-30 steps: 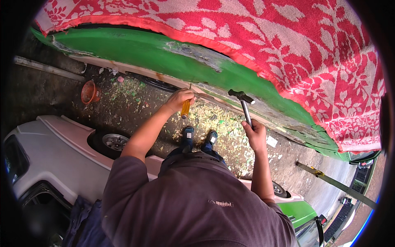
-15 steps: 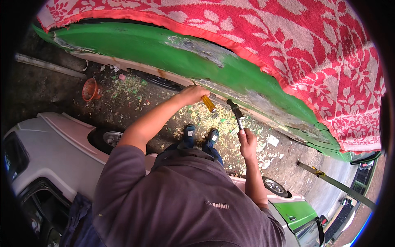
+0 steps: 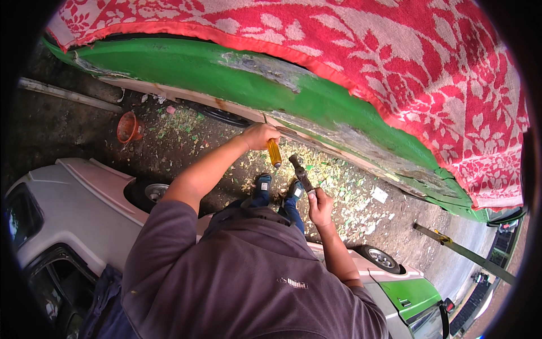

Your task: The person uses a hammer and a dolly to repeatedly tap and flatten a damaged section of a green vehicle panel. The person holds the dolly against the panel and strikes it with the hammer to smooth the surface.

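My left hand (image 3: pixel 258 137) is closed around a screwdriver with a see-through yellow handle (image 3: pixel 274 151). Its thin shaft shows above my knuckles, by the lower edge of a green car panel (image 3: pixel 169 59), though I cannot tell whether the tip touches. In my right hand (image 3: pixel 320 209) is a hammer (image 3: pixel 301 174), gripped by its handle. The hammer's dark head is up beside the butt of the screwdriver handle, with a small gap between them. The panel has rough, stripped grey patches and a pale strip along its bottom.
A red and white floral cloth (image 3: pixel 395 68) covers the car above the panel. Paint flakes (image 3: pixel 355 198) litter the ground around my shoes (image 3: pixel 263 183). An orange bucket (image 3: pixel 130 127) and a pole (image 3: pixel 70 94) lie left. Behind me is another vehicle (image 3: pixel 79 209); a post (image 3: pixel 463 251) stands right.
My right hand has brought the hammer left, its head now close to the screwdriver's butt. My left hand and the screwdriver have shifted slightly left and down, the handle pointing more straight down.
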Demonstrator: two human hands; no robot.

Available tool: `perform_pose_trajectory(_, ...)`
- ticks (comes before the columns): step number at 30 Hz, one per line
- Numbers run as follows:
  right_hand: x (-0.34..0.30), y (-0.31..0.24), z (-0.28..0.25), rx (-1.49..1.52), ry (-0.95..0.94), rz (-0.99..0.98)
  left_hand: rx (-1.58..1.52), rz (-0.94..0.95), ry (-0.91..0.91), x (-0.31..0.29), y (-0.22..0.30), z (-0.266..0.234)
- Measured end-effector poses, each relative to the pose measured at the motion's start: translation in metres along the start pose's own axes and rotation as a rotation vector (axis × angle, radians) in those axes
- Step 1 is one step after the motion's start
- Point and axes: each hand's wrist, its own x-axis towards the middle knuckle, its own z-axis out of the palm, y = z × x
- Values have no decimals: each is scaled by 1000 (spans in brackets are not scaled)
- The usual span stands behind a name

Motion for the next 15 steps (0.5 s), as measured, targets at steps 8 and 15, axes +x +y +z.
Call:
perform_pose_trajectory(8,15,-2,-11,-2,-36,64,106,27,-159,-7,-13,4)
perform_pose_trajectory(15,8,14,-7,-117,-108,59,189,25,-280,-3,-17,-3)
